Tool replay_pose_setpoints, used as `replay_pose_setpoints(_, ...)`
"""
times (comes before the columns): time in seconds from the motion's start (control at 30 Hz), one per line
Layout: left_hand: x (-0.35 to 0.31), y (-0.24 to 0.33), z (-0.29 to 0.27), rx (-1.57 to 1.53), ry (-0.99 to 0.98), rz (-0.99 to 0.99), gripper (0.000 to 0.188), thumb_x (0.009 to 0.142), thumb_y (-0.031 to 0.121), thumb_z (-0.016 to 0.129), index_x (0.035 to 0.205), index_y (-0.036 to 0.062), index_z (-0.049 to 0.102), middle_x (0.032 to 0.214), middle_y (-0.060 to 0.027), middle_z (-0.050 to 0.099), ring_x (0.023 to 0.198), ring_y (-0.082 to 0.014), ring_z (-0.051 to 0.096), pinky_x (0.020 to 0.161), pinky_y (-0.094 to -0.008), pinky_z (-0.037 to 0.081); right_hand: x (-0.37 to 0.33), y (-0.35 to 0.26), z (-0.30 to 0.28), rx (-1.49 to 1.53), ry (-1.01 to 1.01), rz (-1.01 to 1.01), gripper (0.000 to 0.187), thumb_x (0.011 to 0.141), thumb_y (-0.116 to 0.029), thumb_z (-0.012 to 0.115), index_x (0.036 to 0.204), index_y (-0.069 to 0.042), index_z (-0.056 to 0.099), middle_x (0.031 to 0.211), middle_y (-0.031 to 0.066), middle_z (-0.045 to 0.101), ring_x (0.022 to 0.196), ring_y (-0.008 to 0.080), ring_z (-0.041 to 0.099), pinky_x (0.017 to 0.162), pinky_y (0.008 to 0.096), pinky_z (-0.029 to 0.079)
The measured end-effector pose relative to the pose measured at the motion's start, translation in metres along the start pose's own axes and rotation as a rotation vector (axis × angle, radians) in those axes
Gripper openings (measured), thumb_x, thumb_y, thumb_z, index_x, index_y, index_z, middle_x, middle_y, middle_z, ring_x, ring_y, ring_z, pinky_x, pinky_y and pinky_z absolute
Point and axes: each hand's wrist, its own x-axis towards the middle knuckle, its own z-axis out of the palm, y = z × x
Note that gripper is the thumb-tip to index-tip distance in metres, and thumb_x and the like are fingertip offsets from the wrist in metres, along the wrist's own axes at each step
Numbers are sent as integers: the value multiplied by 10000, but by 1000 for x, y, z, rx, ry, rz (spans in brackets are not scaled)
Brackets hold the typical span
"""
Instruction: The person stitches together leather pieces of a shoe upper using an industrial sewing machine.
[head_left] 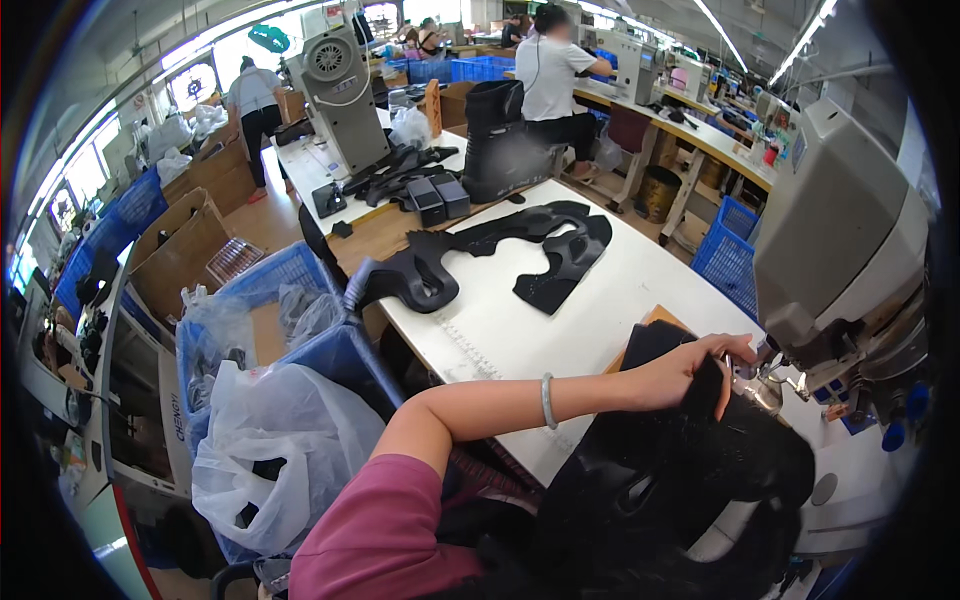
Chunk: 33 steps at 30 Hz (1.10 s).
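My left hand (675, 378) reaches across from the lower left, a pale bangle on its wrist. Its fingers are closed on the edge of a large black molded piece (610, 470) with cut-out openings, right beside the metal needle area (760, 385) of a sewing machine (845, 220). Most of the piece drapes over the near side of the table, toward my body. My right hand does not show. Farther back on the white table (500, 345) lie more black shaped pieces (565, 250), curved and joined in a row, with openings in them.
A blue crate (350, 345) with plastic bags stands left of the table, a white plastic bag (285, 450) at its near end. A tall black boot (492, 140), dark boxes (437, 198) and another machine (340, 100) are behind. Another person (548, 80) sits farther off.
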Motion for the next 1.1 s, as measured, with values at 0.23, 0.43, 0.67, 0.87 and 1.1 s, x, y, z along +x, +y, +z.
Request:
replay_pose_setpoints(0.23,-13,-3,-7,406,66,74,118,769,2,521,791,14,636,1382,-118,407,1367,-291,250,1091,-422,253,-122,96,-16,363,-850,417,268,965,-141,462,1075,42,624,1000,146,668,810,167,643,721,257,501)
replay_pose_setpoints(0.43,-93,-19,-87,627,549,-215,311,812,44,606,1121,72,628,1239,-105,553,1071,-188,570,842,-320,495,-73,87,-37,-774,75,-452,393,832,-25,580,1221,2,533,1355,203,427,1257,355,392,1027,401,316)
replay_pose_setpoints(0.67,-202,44,-244,1619,746,-1109,371,689,315,744,797,-34,678,918,-229,635,888,-354,617,767,-418,495,-28,112,-65,-1006,-87,-423,602,744,-286,725,1245,-40,499,1308,198,420,1213,367,392,1031,450,284)
replay_pose_setpoints(0.87,-223,45,-270,1478,584,-1233,408,714,335,717,843,-49,669,911,-251,646,893,-368,630,794,-420,494,-8,101,-65,-1042,-54,-368,807,555,-413,824,1189,-35,498,1074,134,469,998,307,420,869,402,335)
replay_pose_setpoints(1.1,-262,70,-327,1632,214,-614,303,875,148,389,789,-14,630,777,-207,628,738,-363,596,701,-427,483,-3,89,-70,-781,27,-417,593,638,-322,811,1063,-21,526,966,124,542,885,270,509,798,348,403)
